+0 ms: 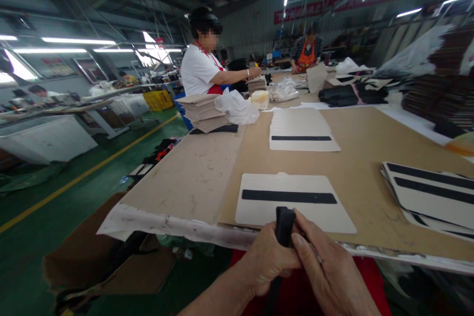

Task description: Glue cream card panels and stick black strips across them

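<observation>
Both hands are together at the table's front edge. My left hand (pixel 268 256) is wrapped round a black strip (pixel 284 224), whose folded top sticks up from the fist and whose lower part hangs below. My right hand (pixel 320 256) presses against the strip's right side with fingers and thumb closed. Just beyond them a cream panel (pixel 289 215) with one black band across it lies flat. Farther back lie more cream panels (pixel 301 121), the front one with a black band. At the right, a pile of cream panels (pixel 437 192) shows black bands.
A stack of beige pieces (pixel 205 111) and a white plastic bag (pixel 239 107) sit at the table's far left. A person (pixel 200 66) in white stands behind them, another (pixel 306 52) farther back. Black bundles (pixel 351 95) lie at the back right. A brown carton (pixel 89 247) is at lower left.
</observation>
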`<action>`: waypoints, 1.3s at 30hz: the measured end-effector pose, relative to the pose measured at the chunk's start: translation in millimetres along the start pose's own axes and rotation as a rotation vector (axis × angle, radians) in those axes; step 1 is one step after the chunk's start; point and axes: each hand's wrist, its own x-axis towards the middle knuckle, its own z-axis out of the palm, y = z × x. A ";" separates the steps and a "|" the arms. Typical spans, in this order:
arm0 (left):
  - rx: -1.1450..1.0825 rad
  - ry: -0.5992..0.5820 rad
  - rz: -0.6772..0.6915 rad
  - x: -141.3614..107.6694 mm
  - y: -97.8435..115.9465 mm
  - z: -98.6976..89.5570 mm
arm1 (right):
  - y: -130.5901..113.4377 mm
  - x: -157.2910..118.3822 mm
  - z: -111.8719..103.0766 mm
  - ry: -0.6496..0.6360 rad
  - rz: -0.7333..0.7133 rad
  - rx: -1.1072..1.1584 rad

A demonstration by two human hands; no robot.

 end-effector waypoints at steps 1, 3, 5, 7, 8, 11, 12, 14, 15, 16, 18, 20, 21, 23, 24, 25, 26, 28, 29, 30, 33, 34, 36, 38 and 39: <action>-0.002 0.007 -0.002 0.4 0.0 1.3 | 1.2 -0.7 0.6 0.011 -0.016 -0.019; -0.012 0.015 -0.006 1.1 -0.3 3.6 | 2.7 -1.7 1.2 0.030 -0.033 -0.040; -0.021 0.023 -0.008 1.6 -1.2 5.2 | 3.6 -2.5 0.9 0.032 -0.039 -0.040; -0.026 0.027 -0.010 1.8 -3.1 6.3 | 4.2 -3.9 -0.2 0.032 -0.036 -0.026; -0.031 0.026 -0.010 1.9 -4.5 6.5 | 4.4 -4.9 -1.0 0.035 -0.035 -0.016; -0.079 -0.012 -0.008 3.0 -9.6 6.1 | 4.9 -9.2 -3.8 0.050 -0.027 0.017; -0.109 -0.031 -0.007 3.7 -11.2 5.7 | 4.9 -10.6 -4.5 0.056 -0.025 0.030; -0.169 -0.058 -0.007 5.1 -13.5 5.1 | 4.6 -12.6 -5.5 0.066 -0.014 0.060; -0.193 -0.064 -0.010 5.6 -14.0 5.0 | 4.2 -12.9 -5.8 0.067 -0.004 0.077; -0.207 -0.066 -0.014 5.9 -14.0 5.1 | 3.7 -12.6 -6.0 0.073 0.011 0.089; -0.208 -0.074 -0.025 5.6 -13.0 6.1 | 1.9 -10.3 -6.7 0.091 0.051 0.097; -0.192 -0.092 -0.031 5.0 -11.7 7.8 | -0.5 -6.7 -8.4 0.090 0.070 0.096; -0.184 -0.099 -0.031 4.9 -11.3 8.8 | -1.8 -4.8 -9.6 0.076 0.066 0.100; -0.178 -0.100 -0.036 5.0 -11.1 10.4 | -4.0 -1.8 -12.3 0.039 0.050 0.118; -0.179 -0.102 -0.040 5.3 -11.3 10.9 | -4.7 -1.0 -13.4 0.029 0.048 0.127; -0.181 -0.104 -0.043 5.6 -11.6 11.3 | -5.0 -0.6 -14.3 0.025 0.055 0.134; -0.181 -0.101 -0.045 5.9 -11.8 11.5 | -5.1 -0.8 -14.9 0.028 0.064 0.140; -0.173 -0.083 -0.050 6.3 -11.5 11.7 | -4.7 -2.3 -15.1 0.051 0.058 0.157; -0.168 -0.069 -0.052 6.3 -10.8 12.0 | -4.3 -3.4 -14.9 0.064 0.044 0.168; -0.165 -0.057 -0.054 6.1 -9.6 12.3 | -4.0 -4.6 -14.7 0.070 0.035 0.179; -0.172 -0.084 -0.047 4.6 -5.0 14.3 | -3.1 -6.6 -14.8 0.098 0.102 0.191; -0.175 -0.105 -0.043 4.2 -3.8 15.1 | -2.9 -6.5 -15.3 0.099 0.141 0.191; -0.168 -0.131 -0.047 3.8 -2.7 16.6 | -2.8 -5.2 -16.7 0.083 0.174 0.200; -0.164 -0.119 -0.064 4.1 -3.6 17.6 | -3.0 -3.3 -17.8 0.051 0.143 0.209; -0.167 -0.106 -0.074 4.5 -4.6 17.7 | -3.1 -2.6 -18.0 0.039 0.121 0.207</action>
